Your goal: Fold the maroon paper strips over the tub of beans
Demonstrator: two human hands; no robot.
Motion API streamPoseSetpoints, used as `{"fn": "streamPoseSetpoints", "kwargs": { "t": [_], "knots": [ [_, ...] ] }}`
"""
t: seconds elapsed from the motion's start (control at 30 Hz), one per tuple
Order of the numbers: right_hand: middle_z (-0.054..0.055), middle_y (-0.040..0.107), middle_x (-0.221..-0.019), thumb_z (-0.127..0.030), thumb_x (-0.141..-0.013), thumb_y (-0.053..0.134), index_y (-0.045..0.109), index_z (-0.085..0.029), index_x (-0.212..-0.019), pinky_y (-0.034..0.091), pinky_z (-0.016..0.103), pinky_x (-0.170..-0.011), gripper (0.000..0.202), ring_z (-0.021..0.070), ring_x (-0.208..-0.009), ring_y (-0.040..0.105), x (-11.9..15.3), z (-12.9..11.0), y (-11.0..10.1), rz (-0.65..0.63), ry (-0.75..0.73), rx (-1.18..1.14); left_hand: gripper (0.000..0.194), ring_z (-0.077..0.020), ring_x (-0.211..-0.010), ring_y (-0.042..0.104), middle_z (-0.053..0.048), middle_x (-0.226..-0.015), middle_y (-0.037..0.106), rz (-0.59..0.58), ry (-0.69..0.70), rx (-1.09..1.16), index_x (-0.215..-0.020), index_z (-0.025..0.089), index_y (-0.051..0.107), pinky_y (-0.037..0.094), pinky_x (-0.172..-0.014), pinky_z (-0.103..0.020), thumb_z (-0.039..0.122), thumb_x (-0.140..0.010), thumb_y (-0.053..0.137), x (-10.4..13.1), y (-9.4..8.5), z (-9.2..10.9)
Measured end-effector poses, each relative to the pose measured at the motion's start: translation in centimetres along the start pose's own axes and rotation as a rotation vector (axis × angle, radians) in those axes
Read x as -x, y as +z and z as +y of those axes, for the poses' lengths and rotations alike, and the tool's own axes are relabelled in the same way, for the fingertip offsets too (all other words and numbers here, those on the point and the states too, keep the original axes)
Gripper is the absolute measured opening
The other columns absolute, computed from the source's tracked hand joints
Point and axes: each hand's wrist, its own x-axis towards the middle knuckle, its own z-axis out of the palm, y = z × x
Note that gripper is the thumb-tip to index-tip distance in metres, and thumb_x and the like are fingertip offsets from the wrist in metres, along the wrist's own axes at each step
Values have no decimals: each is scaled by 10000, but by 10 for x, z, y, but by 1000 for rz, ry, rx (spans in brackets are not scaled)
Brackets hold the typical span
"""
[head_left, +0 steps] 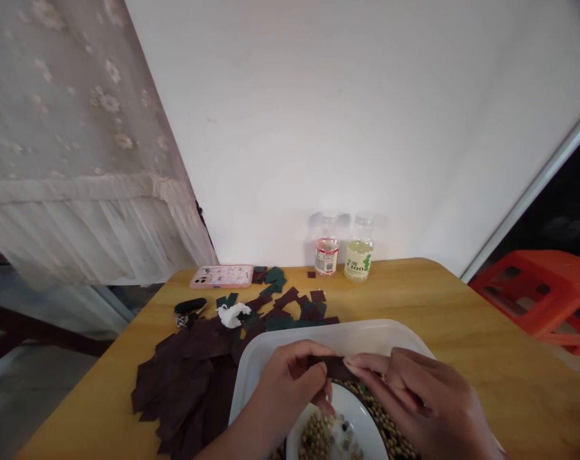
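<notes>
A dark brown strip [335, 367], perhaps cloth or paper, is stretched between my two hands over the tray. My left hand [292, 377] pinches its left end, with thumb and forefinger bent round it. The right end is between the thumb and fingertips of my right hand [414, 396]. Below them a white bowl [370, 418] stands in a white tray [366, 329]. Small round tan beads or seeds [313, 431], a few of them dark, lie in the bowl beside a whitish translucent clump. More such pieces [390, 428] fill the tray around the bowl.
Dark brown pieces [189, 377] are heaped left of the tray; green scraps [275, 276] lie behind. A crumpled white tissue [232, 314], a dark key case [190, 306] and a pink phone [221, 276] are near. Two bottles [327, 255] stand by the wall. An orange stool [543, 287] is at right.
</notes>
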Motion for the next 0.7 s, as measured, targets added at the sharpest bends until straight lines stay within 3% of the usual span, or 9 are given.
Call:
{"fn": "streamPoseSetpoints", "kwargs": {
  "t": [0.17, 0.37, 0.57, 0.7],
  "knots": [
    [-64, 480, -465, -37, -787, 557, 431, -202, -580, 413, 182, -426, 293, 74, -409, 515, 1, 1, 3, -7, 37, -92, 170, -79, -379, 449, 49, -412, 476, 31, 68, -64, -677, 144, 595, 448, -453, -222, 289, -595, 564, -1, 1, -2],
    [-63, 502, -456, -68, -778, 588, 336, -204, -533, 429, 175, -420, 376, 81, -419, 553, 2, 1, 4, -10, 82, -129, 200, -75, -385, 470, 26, -438, 519, -6, -14, 29, -641, 131, 574, 441, -432, -201, 311, -555, 583, -3, -1, -2],
    [-55, 497, -406, -140, -808, 571, 482, -206, -543, 432, 179, -374, 287, 88, -341, 514, -2, 0, 1, 1, 67, -59, 277, -76, -404, 498, 3, -477, 561, -108, -73, 196, -721, 113, 591, 454, -431, -191, 342, -589, 673, -4, -6, -5],
    [-65, 474, -393, -141, -812, 573, 590, -203, -700, 411, 183, -360, 129, 90, -319, 481, -2, 0, 0, 7, 55, -47, 284, -70, -414, 485, 6, -481, 551, -139, -64, 262, -721, 108, 611, 458, -425, -184, 334, -586, 718, -5, -7, -7]
  ]
}}
